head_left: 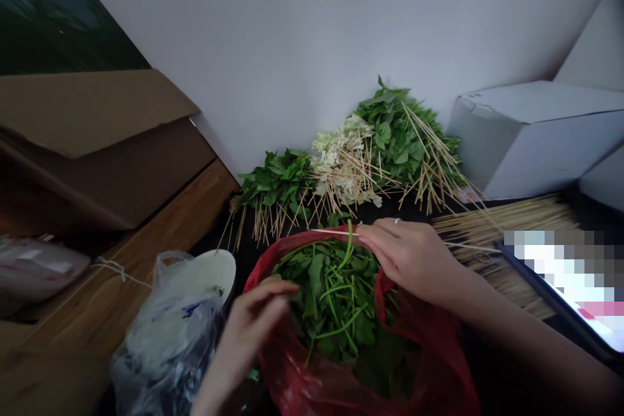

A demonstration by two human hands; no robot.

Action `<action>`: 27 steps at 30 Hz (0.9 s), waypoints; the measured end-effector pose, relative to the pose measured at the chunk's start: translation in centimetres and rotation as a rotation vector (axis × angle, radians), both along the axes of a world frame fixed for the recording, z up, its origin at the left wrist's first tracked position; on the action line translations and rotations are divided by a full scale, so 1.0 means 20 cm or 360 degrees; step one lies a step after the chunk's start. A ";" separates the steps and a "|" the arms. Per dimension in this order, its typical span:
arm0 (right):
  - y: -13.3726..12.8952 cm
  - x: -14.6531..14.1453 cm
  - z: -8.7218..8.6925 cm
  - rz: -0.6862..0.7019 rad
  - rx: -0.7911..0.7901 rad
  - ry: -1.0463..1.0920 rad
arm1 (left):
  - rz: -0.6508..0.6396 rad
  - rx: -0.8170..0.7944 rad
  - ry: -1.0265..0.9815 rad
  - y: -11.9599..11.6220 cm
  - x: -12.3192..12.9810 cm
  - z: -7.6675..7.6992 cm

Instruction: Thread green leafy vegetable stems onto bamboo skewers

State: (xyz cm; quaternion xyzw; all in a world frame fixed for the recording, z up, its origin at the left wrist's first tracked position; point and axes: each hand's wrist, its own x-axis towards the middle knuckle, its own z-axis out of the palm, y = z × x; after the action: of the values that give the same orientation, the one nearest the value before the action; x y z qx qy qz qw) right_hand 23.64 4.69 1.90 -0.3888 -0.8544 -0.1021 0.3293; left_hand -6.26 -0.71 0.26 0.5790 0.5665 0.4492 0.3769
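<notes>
A red plastic bag (pixel 312 396) full of leafy greens (pixel 336 299) lies open in front of me. My right hand (pixel 404 257) is closed on a thin wooden skewer (pixel 334 232) above the bag's far right rim; a green stem stands by the skewer's tip. At the bag's left side, my left hand (pixel 253 325) is blurred, its fingers curled over the edge of the greens; whether it holds anything is hidden. Behind the bag lie skewered greens (pixel 280 179), skewered white-yellow leaves (pixel 346 156) and a taller pile of skewered greens (pixel 400 130).
Loose skewers (pixel 517 221) lie at the right beside a lit phone (pixel 565 292). White boxes (pixel 541 136) stand behind them. On the left are a cardboard box (pixel 107 156), a clear plastic bag (pixel 166 344) and a white bowl (pixel 224 273). A white wall rises behind.
</notes>
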 end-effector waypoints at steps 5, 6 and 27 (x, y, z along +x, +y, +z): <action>0.00 0.00 0.00 0.0006 0.0014 -0.0007 | 0.0012 0.0242 0.1103 0.14 0.18 -0.13; 0.00 0.00 0.00 0.0008 0.0015 -0.0006 | 0.0004 0.0252 0.1046 0.14 0.18 -0.13; -0.01 -0.05 0.01 0.0347 -0.1080 0.0735 | -0.0362 -0.0835 -0.1366 0.07 0.23 -0.11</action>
State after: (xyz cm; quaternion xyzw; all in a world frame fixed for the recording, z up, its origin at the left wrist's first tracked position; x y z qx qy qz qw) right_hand 22.66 4.43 2.00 -0.3953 -0.7795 0.3100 0.3742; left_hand -1.66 0.73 -2.01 0.2863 0.3879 0.4454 0.7544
